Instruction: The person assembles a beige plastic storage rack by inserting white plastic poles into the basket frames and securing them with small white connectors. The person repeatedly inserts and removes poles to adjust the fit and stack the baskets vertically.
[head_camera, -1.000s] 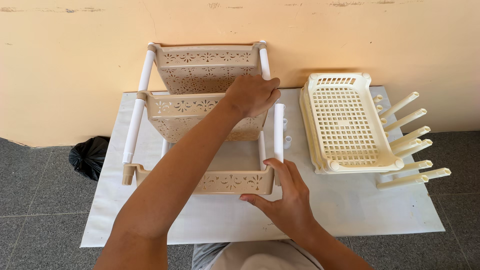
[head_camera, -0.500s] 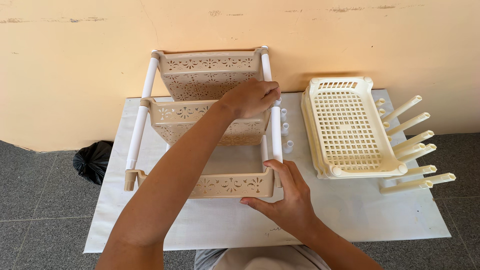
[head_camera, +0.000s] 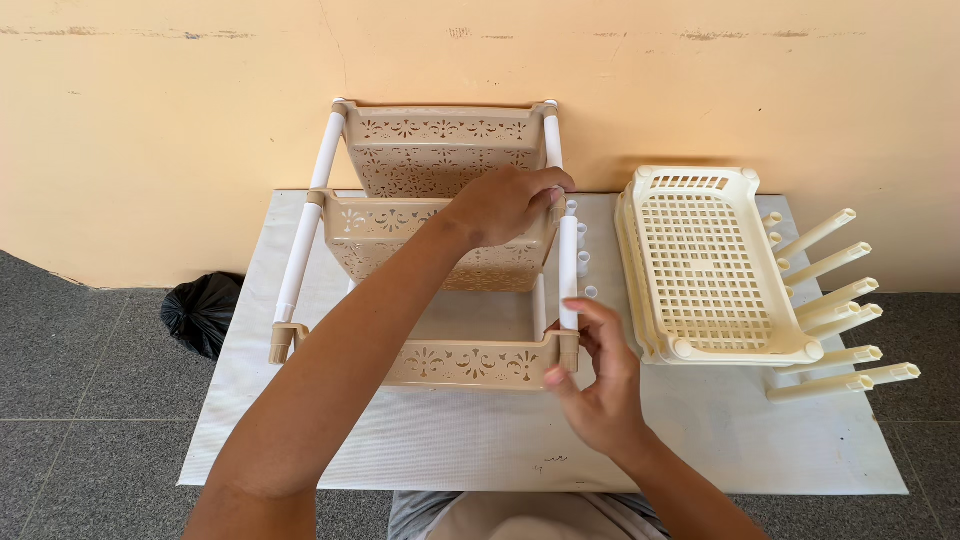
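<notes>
White plastic tube (head_camera: 568, 272) sits pinched at its lower end by the right hand (head_camera: 600, 385), fingers closed around it where it meets the near corner of the beige tiered rack (head_camera: 440, 235). At the tube's top, the left hand (head_camera: 510, 203) grips the middle tray's corner. Rack lies on a white mat (head_camera: 700, 430). Just beside it sit cream baskets (head_camera: 705, 265) and loose cream tubes (head_camera: 830, 300).
</notes>
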